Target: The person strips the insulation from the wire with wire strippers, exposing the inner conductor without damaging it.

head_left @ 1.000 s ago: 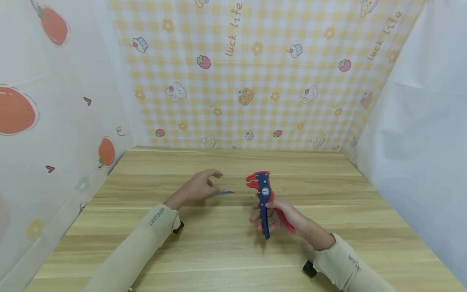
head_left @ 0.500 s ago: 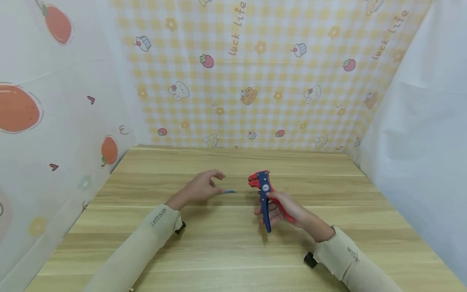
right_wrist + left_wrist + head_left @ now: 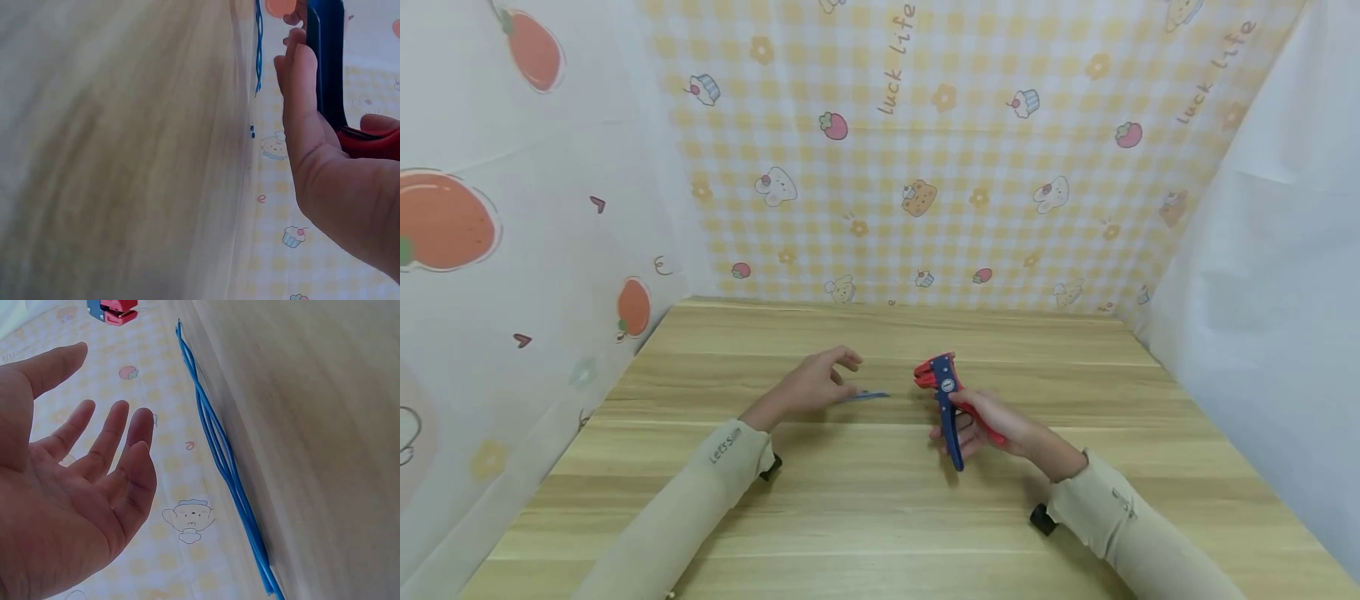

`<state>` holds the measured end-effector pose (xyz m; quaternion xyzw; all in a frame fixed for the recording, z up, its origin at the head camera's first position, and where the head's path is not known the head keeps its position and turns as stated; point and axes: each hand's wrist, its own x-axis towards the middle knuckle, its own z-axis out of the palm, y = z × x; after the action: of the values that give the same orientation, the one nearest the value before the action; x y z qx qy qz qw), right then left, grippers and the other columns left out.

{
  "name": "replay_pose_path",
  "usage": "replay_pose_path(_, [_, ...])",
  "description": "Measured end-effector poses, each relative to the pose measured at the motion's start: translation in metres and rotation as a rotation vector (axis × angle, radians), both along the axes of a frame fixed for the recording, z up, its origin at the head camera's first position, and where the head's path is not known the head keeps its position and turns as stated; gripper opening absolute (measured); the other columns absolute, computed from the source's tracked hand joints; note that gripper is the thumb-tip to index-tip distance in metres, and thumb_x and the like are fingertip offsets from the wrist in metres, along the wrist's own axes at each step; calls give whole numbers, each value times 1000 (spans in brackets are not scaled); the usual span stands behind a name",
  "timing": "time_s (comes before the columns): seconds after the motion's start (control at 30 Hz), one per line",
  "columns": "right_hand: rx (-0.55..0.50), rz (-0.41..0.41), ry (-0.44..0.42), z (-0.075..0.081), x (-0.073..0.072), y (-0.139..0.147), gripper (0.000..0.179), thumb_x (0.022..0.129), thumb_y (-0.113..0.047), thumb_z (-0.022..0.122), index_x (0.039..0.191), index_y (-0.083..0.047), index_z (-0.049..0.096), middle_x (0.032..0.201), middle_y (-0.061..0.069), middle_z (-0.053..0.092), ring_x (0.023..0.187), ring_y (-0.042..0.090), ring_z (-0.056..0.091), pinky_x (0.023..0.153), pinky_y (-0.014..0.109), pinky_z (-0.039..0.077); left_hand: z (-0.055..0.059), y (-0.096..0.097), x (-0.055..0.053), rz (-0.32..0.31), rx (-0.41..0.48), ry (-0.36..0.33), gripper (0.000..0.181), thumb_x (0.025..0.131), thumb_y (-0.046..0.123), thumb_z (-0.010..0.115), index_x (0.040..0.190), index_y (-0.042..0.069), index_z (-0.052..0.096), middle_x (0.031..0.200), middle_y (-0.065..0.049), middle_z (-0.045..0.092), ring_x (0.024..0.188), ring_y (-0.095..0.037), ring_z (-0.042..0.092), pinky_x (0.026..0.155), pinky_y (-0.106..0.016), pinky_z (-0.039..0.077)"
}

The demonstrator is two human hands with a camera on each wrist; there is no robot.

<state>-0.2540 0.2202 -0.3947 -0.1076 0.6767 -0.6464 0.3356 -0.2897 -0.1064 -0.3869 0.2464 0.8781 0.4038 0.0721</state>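
Several thin blue wires [image 3: 215, 437] lie in a loose bundle on the wooden table. My left hand [image 3: 816, 381] hovers beside them with relaxed, slightly bent fingers and holds nothing. In the head view it covers part of the bundle, so only one end of the wires [image 3: 868, 395] shows. To its right, my right hand [image 3: 988, 421] grips a wire stripper [image 3: 947, 387] with a blue body and red jaws and handle. The tool stands roughly upright, its jaws pointing left towards the wires. In the right wrist view only its handles [image 3: 331, 62] appear.
Small blue scraps [image 3: 252, 131] lie on the table near the wire ends. A yellow checked cloth [image 3: 850, 167] hangs behind the wooden table [image 3: 880, 517], with a white printed cloth [image 3: 550, 250] at left and a plain white one [image 3: 1262, 275] at right.
My right hand has moved the wire stripper slightly farther from me, its handles drawing closer together. My left hand stays almost in place. The head view has shifted a little.
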Motion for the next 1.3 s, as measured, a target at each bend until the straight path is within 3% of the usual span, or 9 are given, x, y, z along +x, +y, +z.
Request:
replay_pose_path(0.17, [56, 34, -14, -3, -3, 3, 51, 105, -29, 37, 132, 15, 36, 107, 27, 70, 81, 27, 74, 67, 36, 60, -1, 1, 0, -15, -4, -16, 48, 93, 22, 71, 134, 6, 53, 131, -16, 60, 100, -24, 64, 83, -40, 54])
replay_pose_path(0.47, [34, 42, -13, -3, -6, 5, 53, 105, -29, 38, 134, 16, 33, 108, 26, 70, 81, 24, 74, 68, 35, 59, 1, 4, 2, -26, -20, -7, 47, 93, 19, 71, 134, 4, 54, 129, -16, 61, 99, -25, 65, 84, -40, 54])
replay_pose_path(0.6, [98, -12, -4, -4, -8, 6, 49, 104, -28, 40, 129, 15, 44, 102, 23, 72, 73, 20, 73, 62, 32, 59, -1, 3, 1, -42, -29, 6, 47, 93, 19, 71, 134, 2, 53, 128, -17, 61, 99, -25, 65, 85, -40, 54])
replay_pose_path(0.73, [189, -122, 37, -5, -10, 6, 40, 101, -27, 48, 114, 11, 57, 85, 16, 74, 63, 17, 71, 52, 26, 56, -2, 3, 0, -51, -28, 7, 46, 94, 18, 70, 134, 1, 53, 127, -17, 62, 98, -25, 65, 85, -40, 54])
replay_pose_path(0.87, [238, -186, 87, -4, -10, 6, 35, 99, -23, 52, 111, 9, 61, 82, 13, 72, 63, 16, 71, 49, 24, 54, -2, 4, 0, -55, -31, 9, 46, 94, 18, 70, 133, 1, 53, 127, -17, 62, 98, -25, 65, 85, -40, 54])
replay_pose_path(1.13, [249, -191, 108, -4, -11, 9, 33, 98, -18, 51, 107, 11, 64, 85, 11, 72, 73, 16, 70, 59, 26, 56, -3, 7, 0, -47, -31, 2, 46, 93, 18, 71, 133, 2, 54, 126, -16, 63, 99, -25, 65, 87, -40, 54])
replay_pose_path(1.3, [246, -203, 159, -3, -12, 9, 38, 98, -12, 46, 116, 18, 60, 95, 18, 73, 87, 21, 71, 73, 30, 58, -6, 8, -1, -36, -32, -11, 45, 93, 18, 71, 133, 3, 55, 126, -14, 63, 100, -25, 65, 88, -41, 53])
